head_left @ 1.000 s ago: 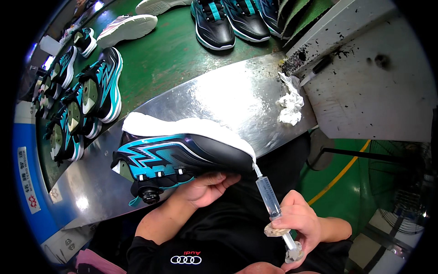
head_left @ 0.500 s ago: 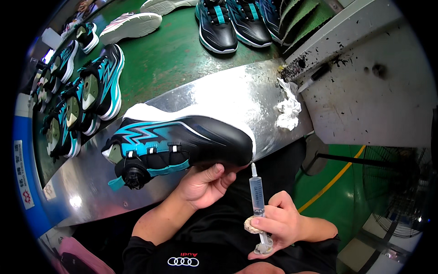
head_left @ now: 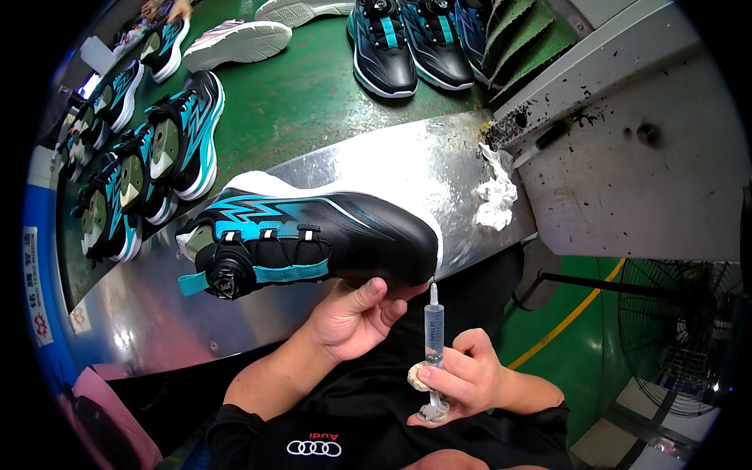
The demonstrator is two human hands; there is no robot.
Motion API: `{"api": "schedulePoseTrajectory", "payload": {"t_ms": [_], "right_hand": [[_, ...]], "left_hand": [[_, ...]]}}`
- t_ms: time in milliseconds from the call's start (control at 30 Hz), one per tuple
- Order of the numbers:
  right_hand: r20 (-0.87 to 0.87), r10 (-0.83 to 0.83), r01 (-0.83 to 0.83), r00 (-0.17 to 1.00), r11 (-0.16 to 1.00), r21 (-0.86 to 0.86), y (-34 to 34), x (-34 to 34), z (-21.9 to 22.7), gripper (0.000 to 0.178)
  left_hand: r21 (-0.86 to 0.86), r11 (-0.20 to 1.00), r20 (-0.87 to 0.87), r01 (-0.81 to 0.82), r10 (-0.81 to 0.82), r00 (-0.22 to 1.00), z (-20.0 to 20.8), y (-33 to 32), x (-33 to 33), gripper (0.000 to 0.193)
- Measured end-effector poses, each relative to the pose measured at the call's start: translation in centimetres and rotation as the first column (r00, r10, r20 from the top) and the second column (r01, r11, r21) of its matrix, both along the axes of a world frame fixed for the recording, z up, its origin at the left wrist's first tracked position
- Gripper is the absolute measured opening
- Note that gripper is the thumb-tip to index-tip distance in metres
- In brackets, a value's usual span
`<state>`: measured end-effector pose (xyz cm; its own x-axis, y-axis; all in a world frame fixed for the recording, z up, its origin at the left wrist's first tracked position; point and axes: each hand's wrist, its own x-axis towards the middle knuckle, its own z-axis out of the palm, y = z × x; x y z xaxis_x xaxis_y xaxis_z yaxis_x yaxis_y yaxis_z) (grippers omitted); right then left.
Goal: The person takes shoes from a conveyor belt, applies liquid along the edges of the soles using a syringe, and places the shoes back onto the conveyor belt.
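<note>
A black and teal sneaker (head_left: 345, 235) lies on its side over the metal table edge, with its white sole turned away from me and its toe to the right. Its round lacing dial (head_left: 229, 278) faces me at the heel end. My left hand (head_left: 352, 317) grips the near side of the toe; some fingers are hidden behind the shoe. In my right hand (head_left: 462, 376) is a clear syringe (head_left: 435, 325), held upright with my thumb at the plunger end. Its thin tip meets the edge between the black upper and the white sole at the toe.
A crumpled white tissue (head_left: 497, 192) lies on the metal plate (head_left: 376, 160) beside a grey machine wall (head_left: 627, 149). Several similar sneakers (head_left: 196, 137) stand at left and others (head_left: 384, 63) at the back. Pale soles (head_left: 239, 45) lie on the green table. A fan (head_left: 681, 329) is at right.
The syringe has swung more upright, its plunger end moving left with my right hand. The shoe's heel end has tilted slightly, and the whole view has shifted a little.
</note>
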<state>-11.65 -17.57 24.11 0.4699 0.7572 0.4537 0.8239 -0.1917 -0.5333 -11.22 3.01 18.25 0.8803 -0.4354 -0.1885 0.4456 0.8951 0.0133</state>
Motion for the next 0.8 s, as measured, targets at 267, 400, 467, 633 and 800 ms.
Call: {"api": "schedulePoseTrajectory", "payload": {"t_ms": [267,400,467,633,800], "right_hand": [[0.0,-0.003,0.003,1.0,1.0,-0.002,0.0,-0.2,-0.3,0.062],[0.011,0.019,-0.019,1.0,1.0,-0.016,-0.2,-0.3,-0.8,0.073],[0.005,0.022,-0.022,1.0,1.0,-0.007,-0.2,-0.3,-0.7,0.072],[-0.038,0.001,-0.001,0.999,1.0,-0.01,-0.7,-0.3,-0.3,0.066],[0.061,0.041,-0.054,0.997,0.971,0.233,-1.7,-1.0,-0.7,0.055]], "left_hand": [[0.002,1.0,0.013,-0.029,0.029,0.999,0.0,-0.1,-0.2,0.039],[0.018,1.0,0.006,-0.024,0.023,1.0,0.1,-0.1,-0.3,0.038],[0.02,1.0,0.01,-0.023,0.022,1.0,0.0,-0.1,-0.5,0.038],[-0.011,1.0,-0.035,-0.002,0.002,0.999,-0.5,-0.6,-0.3,0.038],[0.124,0.992,-0.041,0.033,-0.028,0.999,-3.3,1.0,-2.4,0.056]]}}
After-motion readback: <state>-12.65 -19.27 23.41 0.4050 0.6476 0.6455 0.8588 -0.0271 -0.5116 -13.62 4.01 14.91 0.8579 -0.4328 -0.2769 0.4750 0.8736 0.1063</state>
